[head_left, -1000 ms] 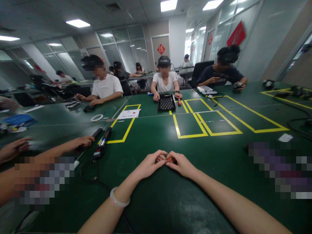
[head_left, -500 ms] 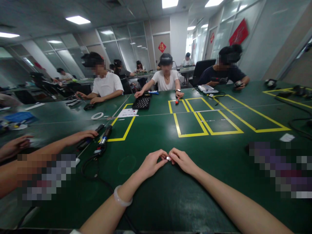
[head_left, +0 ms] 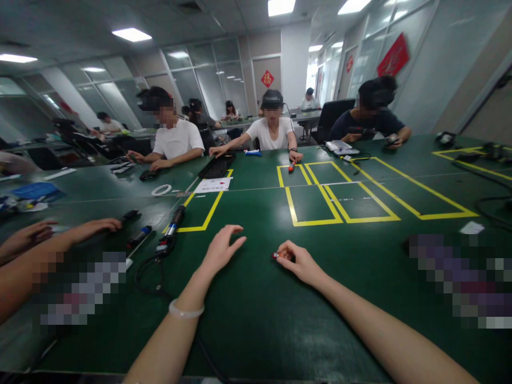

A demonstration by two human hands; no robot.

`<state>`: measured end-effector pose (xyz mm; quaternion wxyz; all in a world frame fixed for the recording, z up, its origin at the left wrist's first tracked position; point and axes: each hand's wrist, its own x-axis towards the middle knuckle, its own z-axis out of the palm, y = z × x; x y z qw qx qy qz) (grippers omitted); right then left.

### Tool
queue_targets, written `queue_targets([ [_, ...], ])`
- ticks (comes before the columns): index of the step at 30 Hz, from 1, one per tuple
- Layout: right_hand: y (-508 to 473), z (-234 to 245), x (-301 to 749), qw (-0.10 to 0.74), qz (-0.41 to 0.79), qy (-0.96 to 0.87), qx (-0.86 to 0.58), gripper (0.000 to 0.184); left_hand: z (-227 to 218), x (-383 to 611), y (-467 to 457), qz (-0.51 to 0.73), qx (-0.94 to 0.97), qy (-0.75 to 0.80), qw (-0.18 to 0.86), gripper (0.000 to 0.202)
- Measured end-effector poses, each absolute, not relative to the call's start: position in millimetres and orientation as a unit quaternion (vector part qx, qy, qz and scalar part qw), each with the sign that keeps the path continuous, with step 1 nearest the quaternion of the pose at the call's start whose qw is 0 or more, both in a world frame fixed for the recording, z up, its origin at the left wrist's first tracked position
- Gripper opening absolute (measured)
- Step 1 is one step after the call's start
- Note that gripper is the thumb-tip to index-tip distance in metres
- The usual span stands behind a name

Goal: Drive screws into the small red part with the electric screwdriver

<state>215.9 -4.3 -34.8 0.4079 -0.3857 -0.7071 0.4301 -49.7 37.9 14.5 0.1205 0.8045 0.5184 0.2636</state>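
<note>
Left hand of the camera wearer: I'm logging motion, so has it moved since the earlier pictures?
Yes: the left hand has moved left, closer to the yellow tape outline lying partly under the white sheet.

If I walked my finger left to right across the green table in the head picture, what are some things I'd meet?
Blue bundle → black-and-silver tool → left hand → small red piece → right hand → white scrap.

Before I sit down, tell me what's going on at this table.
The right hand pinches a small piece, partly red, at the green table. The left hand is open, apart from it, with a corded tool lying farther left. Straight across, a person in white has one hand at a black tray.
</note>
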Motion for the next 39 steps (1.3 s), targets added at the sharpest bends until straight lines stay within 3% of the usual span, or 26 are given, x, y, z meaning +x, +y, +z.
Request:
queue_targets([
  [3,-4,-36,216,0.405,0.431,-0.707,-0.387,0.02,8,-110,59,0.229,0.721,0.651,-0.055,0.042],
  [6,-4,-36,216,0.398,0.437,-0.71,-0.383,0.019,0,-167,68,0.156,0.59,0.781,-0.132,0.057],
  [12,-5,-36,215,0.392,0.441,-0.711,-0.382,0.018,-7,-218,70,0.059,0.48,0.875,-0.027,0.06],
  [21,-5,-34,215,0.377,0.441,-0.717,-0.385,0.021,-2,-207,75,0.029,0.491,0.871,-0.019,0.063],
  [29,-5,-33,214,0.377,0.438,-0.719,-0.386,0.021,-1,-163,67,0.02,0.562,0.824,-0.07,0.059],
  [39,-3,-38,214,0.368,0.431,-0.723,-0.394,0.02,-1,-57,41,0.052,0.722,0.688,-0.051,0.055],
])
